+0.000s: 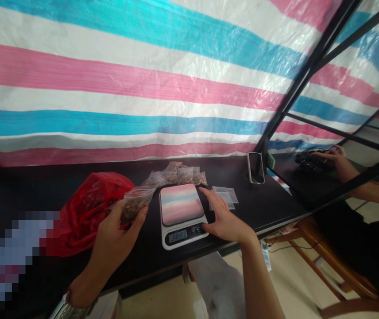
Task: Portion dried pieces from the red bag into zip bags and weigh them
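Note:
My left hand (114, 237) is closed on a clear zip bag (134, 204) with brown bits inside, held just left of the scale. A white kitchen scale (180, 217) lies on the black table, its plate reflecting the striped sheet. Segments show on its display. At the scale's right side rests my right hand (224, 217), fingers apart, the thumb at the buttons beside the display; nothing is in it. Behind the scale is a pile of filled zip bags (183, 174). Flat clear bags (227, 197) lie beyond my right fingers.
A crumpled red plastic bag (90, 208) stands left of my left hand. A phone (256, 168) leans near a black metal frame (295, 91) at the right. Past the frame, another person's hand (334, 155) is on a dark object. A striped sheet (126, 84) hangs behind the table.

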The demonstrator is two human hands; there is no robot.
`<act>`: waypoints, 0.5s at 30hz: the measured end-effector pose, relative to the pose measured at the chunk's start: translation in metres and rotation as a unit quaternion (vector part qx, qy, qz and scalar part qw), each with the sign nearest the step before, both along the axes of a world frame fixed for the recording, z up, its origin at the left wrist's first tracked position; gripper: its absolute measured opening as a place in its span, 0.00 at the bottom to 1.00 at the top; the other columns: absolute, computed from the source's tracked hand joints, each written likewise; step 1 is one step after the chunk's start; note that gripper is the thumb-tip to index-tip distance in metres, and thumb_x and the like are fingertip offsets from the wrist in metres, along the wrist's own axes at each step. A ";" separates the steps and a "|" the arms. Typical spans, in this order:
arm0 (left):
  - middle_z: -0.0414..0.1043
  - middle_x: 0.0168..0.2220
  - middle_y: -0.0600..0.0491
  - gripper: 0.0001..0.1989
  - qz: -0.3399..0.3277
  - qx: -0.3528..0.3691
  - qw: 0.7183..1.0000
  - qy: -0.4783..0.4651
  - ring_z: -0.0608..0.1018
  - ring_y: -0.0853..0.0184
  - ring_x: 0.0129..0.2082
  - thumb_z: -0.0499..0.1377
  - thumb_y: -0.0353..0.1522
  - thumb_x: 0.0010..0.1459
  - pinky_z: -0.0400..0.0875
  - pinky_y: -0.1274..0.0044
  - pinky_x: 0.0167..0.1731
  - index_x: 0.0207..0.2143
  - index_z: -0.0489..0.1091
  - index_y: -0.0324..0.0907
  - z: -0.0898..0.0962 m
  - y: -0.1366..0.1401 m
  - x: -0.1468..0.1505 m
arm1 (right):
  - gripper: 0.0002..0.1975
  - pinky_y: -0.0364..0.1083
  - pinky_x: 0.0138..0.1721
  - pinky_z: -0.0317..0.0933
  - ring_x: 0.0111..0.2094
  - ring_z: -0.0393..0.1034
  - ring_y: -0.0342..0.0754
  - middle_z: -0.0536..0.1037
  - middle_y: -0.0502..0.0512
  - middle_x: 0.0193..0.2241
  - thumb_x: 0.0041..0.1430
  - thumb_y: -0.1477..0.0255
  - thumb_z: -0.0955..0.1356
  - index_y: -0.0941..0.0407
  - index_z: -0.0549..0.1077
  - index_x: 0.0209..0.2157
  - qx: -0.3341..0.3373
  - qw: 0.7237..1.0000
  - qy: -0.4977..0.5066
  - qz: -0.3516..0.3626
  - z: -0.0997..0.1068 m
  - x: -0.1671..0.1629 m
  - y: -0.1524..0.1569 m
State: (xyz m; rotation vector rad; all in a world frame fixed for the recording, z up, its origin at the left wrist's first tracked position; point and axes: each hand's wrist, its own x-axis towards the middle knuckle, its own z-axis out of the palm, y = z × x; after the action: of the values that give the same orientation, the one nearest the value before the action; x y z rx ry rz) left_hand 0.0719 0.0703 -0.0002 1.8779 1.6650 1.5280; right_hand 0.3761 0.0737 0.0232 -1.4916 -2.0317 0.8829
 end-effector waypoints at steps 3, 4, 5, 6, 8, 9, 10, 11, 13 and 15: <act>0.85 0.35 0.54 0.14 0.001 -0.002 1.000 0.001 0.87 0.59 0.35 0.63 0.48 0.61 0.82 0.73 0.36 0.39 0.76 0.49 0.001 0.000 -0.001 | 0.56 0.65 0.78 0.31 0.80 0.40 0.61 0.54 0.61 0.78 0.47 0.79 0.72 0.49 0.52 0.78 0.009 1.000 0.006 0.002 -0.001 0.000 0.000; 0.85 0.35 0.54 0.14 0.005 -0.004 1.000 0.003 0.88 0.58 0.35 0.63 0.48 0.61 0.82 0.73 0.36 0.39 0.76 0.49 0.001 0.001 -0.002 | 0.56 0.65 0.78 0.31 0.80 0.40 0.61 0.54 0.61 0.78 0.47 0.79 0.72 0.49 0.52 0.78 0.010 1.000 0.007 0.000 -0.002 0.000 0.000; 0.86 0.35 0.54 0.14 0.008 -0.007 1.000 0.004 0.88 0.58 0.35 0.63 0.48 0.61 0.82 0.73 0.35 0.39 0.76 0.49 0.001 0.001 -0.002 | 0.56 0.65 0.78 0.31 0.80 0.40 0.61 0.54 0.61 0.78 0.47 0.79 0.72 0.49 0.52 0.78 0.008 1.000 0.007 -0.001 -0.002 0.000 0.000; 0.86 0.35 0.54 0.14 0.010 -0.010 1.000 0.003 0.88 0.58 0.34 0.63 0.48 0.61 0.82 0.73 0.35 0.39 0.76 0.48 0.001 0.001 -0.003 | 0.56 0.65 0.78 0.31 0.80 0.39 0.61 0.54 0.60 0.78 0.47 0.79 0.72 0.49 0.52 0.78 0.006 1.000 0.007 -0.003 -0.002 0.000 0.000; 0.86 0.35 0.54 0.14 0.007 -0.016 1.000 -0.003 0.88 0.59 0.34 0.64 0.47 0.61 0.82 0.73 0.35 0.40 0.76 0.48 0.001 0.001 -0.004 | 0.57 0.65 0.78 0.30 0.80 0.39 0.60 0.53 0.60 0.78 0.47 0.79 0.71 0.49 0.52 0.78 0.000 1.000 0.005 -0.004 -0.003 0.000 0.001; 0.86 0.35 0.54 0.14 0.003 -0.018 1.000 -0.007 0.88 0.59 0.34 0.64 0.47 0.61 0.83 0.74 0.35 0.40 0.76 0.48 0.001 0.000 -0.004 | 0.57 0.64 0.78 0.30 0.80 0.38 0.60 0.52 0.60 0.78 0.47 0.79 0.71 0.49 0.52 0.78 -0.004 1.000 0.003 -0.004 -0.003 0.000 0.001; 0.86 0.35 0.54 0.14 0.000 -0.020 1.000 -0.010 0.88 0.59 0.34 0.64 0.47 0.61 0.83 0.74 0.36 0.40 0.76 0.48 0.001 0.000 -0.004 | 0.57 0.64 0.78 0.30 0.80 0.38 0.59 0.52 0.60 0.78 0.46 0.79 0.71 0.49 0.52 0.78 -0.007 1.000 0.001 -0.004 -0.002 0.000 0.001; 0.86 0.35 0.54 0.14 -0.001 -0.021 1.000 -0.012 0.88 0.59 0.34 0.64 0.47 0.61 0.83 0.74 0.35 0.40 0.76 0.48 0.001 -0.001 -0.004 | 0.57 0.64 0.78 0.30 0.80 0.38 0.59 0.52 0.60 0.78 0.46 0.79 0.71 0.49 0.52 0.78 -0.009 1.000 0.000 -0.003 -0.002 0.000 0.001; 0.86 0.35 0.54 0.14 0.001 -0.022 1.000 -0.012 0.88 0.59 0.35 0.64 0.47 0.61 0.83 0.74 0.36 0.40 0.76 0.48 0.001 -0.002 -0.004 | 0.57 0.64 0.78 0.30 0.80 0.38 0.59 0.52 0.59 0.78 0.47 0.78 0.71 0.49 0.51 0.78 -0.010 1.000 -0.001 -0.002 -0.002 0.000 0.001; 0.86 0.36 0.54 0.14 0.004 -0.023 1.000 -0.009 0.88 0.59 0.35 0.63 0.47 0.61 0.83 0.74 0.36 0.40 0.76 0.48 0.000 -0.002 -0.004 | 0.57 0.63 0.78 0.30 0.80 0.38 0.59 0.51 0.59 0.78 0.47 0.78 0.71 0.48 0.51 0.78 -0.011 1.000 -0.002 -0.003 -0.002 0.000 0.001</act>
State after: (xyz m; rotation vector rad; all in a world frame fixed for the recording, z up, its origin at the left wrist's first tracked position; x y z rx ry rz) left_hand 0.0682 0.0681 -0.0002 1.8315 1.6882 1.4918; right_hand 0.3763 0.0743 0.0211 -1.5114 -2.0266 0.9038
